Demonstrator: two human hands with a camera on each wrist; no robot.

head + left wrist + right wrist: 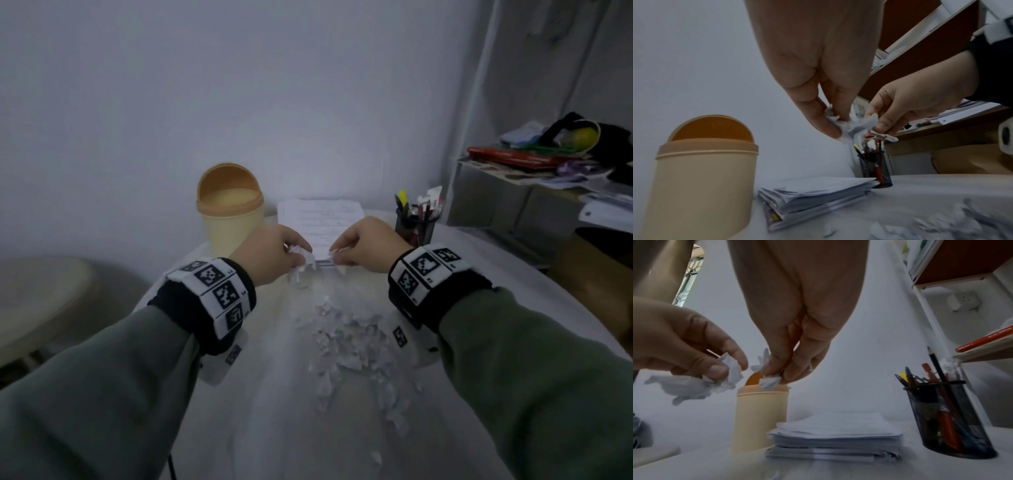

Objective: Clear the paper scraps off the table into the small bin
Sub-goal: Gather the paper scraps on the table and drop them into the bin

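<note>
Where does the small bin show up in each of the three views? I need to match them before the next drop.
Head: small bin upper centre-left, behind the left hand.
Left wrist: lower left, large, beside the paper stack.
Right wrist: lower centre, partly behind the right hand and its scraps.
Shared landmark: the paper stack, immediately right of the bin in every view.
</note>
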